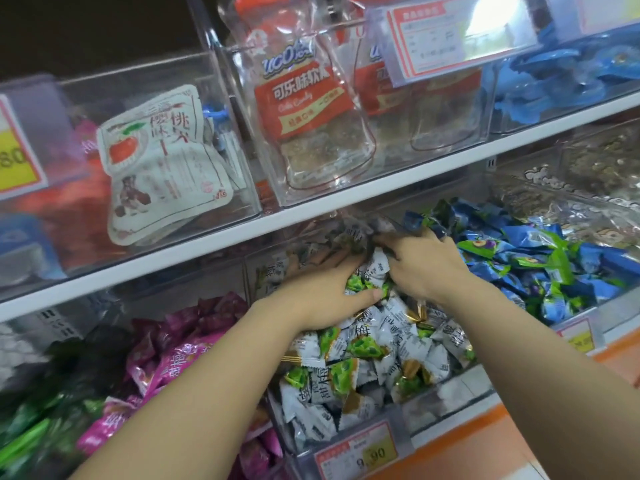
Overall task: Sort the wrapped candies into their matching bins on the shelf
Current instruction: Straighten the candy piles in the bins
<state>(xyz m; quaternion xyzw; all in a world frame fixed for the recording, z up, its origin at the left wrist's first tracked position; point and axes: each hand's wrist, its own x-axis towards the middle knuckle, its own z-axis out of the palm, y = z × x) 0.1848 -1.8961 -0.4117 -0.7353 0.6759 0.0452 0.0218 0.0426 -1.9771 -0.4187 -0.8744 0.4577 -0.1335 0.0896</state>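
**Both hands in the middle bin, lower shelf**

The white-and-green wrapped candies (367,344) filled the clear middle bin (429,407) on the lower shelf. They lay heaped at all angles, crimped ends pointing every way, with no shared long axis. The bin itself ran front to back into the shelf, with a price label (360,452) on its front wall.

The left hand (322,289) lay palm down on the pile. Its fingers were stretched toward the back of the bin and its thumb was held out straight to the right against a green wrapper, gripping nothing. The right hand (426,265) was also palm down, just beside the left and further back. Its fingers were spread and their tips were buried among the wrappers, so I could not tell whether it held anything. One white candy (375,268) stood between the two hands. Both forearms came in from the lower edge and converged on the bin.

Pink candies (180,348) lay in the bin to the left and blue-and-green candies (540,258) in the bin to the right. Cola candy bags (298,98) stood on the shelf above.
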